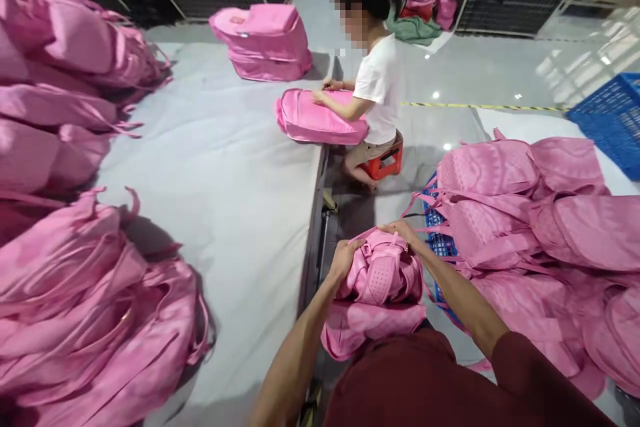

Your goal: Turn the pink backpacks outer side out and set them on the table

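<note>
Across 1 pale table (240,213), 2 pink bags (270,47) lie near 1 co-worker (383,83); the wearer's 2 hands (344,259) grip 1 pink backpack (383,277).

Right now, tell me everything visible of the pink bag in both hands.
The pink bag looks like soft fabric, crumpled above a smoother lower panel, with a dotted strip across the bunched part. The left hand and right hand hold its upper edges. It is beside the table, before the dark red shirt.

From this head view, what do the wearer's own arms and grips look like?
Left grip and right grip: bare, no gloves visible. Forearms: bare. Right sleeve: short, plain dark red, matching the shirt. Left sleeve: can't make out.
</note>
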Demonstrator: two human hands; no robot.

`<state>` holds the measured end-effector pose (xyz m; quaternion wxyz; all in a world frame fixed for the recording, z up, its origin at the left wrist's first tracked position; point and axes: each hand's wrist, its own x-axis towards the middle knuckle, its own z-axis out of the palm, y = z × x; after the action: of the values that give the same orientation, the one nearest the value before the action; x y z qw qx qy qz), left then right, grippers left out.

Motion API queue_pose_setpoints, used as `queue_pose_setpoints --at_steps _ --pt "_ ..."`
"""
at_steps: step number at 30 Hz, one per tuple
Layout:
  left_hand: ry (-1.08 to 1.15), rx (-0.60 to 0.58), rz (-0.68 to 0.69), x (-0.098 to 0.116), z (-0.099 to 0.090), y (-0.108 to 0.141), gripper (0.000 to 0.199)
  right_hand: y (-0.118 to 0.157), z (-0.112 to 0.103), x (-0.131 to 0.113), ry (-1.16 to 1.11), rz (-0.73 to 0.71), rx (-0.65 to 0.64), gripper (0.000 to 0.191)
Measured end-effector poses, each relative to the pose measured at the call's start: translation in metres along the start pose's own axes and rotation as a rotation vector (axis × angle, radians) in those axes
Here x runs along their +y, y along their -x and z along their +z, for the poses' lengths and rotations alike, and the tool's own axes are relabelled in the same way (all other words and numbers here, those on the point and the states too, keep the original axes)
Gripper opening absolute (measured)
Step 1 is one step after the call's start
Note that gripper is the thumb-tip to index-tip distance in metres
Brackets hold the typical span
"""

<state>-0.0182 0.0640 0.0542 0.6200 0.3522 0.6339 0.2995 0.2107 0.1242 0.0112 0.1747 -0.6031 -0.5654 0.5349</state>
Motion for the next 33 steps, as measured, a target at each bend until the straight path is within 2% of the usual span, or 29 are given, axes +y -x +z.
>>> queue_pose_setpoints --at_steps 2,5,7,9,13,16,20,23,25,27,30,33 --pt "0.003 0.013 -0.045 -0.005 -0.006 0.010 0.048 -0.006 0.006 0.001 -0.004 -0.009 -0.018 0.087" --pt "0.049 0.000 -0.065 -0.012 -0.011 0.040 0.055 -0.003 0.002 0.005 -0.009 -0.039 -0.019 0.085" --pt "0.046 -0.029 -0.011 -0.018 -0.007 0.058 0.059 0.000 -0.002 0.015 -0.013 -0.085 0.003 0.083" --pt "-0.022 -0.016 0.062 -0.027 0.000 0.065 0.067 0.003 0.001 0.029 -0.036 -0.091 0.049 0.083" --pt "-0.160 0.130 0.112 -0.052 0.015 0.048 0.079 0.008 0.015 0.053 -0.066 0.012 0.166 0.089" --pt "-0.185 0.131 0.157 -0.062 0.018 0.031 0.078 0.023 0.010 0.067 -0.070 0.029 0.312 0.087" --pt "-0.205 0.101 0.216 -0.059 0.020 0.024 0.076 0.074 -0.003 0.087 -0.146 0.042 0.423 0.086" --pt "-0.201 0.096 0.267 -0.053 0.024 0.024 0.076 0.106 0.011 0.091 -0.175 0.045 0.511 0.085" --pt "-0.187 0.096 0.286 -0.049 0.021 0.024 0.076 0.115 0.023 0.083 -0.176 0.077 0.576 0.084" --pt "-0.158 0.098 0.269 -0.045 0.009 0.023 0.077 0.120 0.029 0.067 -0.175 0.111 0.615 0.079" --pt "-0.061 0.070 0.195 -0.041 -0.028 0.022 0.075 0.129 0.028 0.035 -0.175 0.107 0.626 0.073" --pt "0.062 0.093 0.120 -0.047 -0.072 0.023 0.069 0.130 0.030 0.012 -0.177 0.027 0.511 0.071"
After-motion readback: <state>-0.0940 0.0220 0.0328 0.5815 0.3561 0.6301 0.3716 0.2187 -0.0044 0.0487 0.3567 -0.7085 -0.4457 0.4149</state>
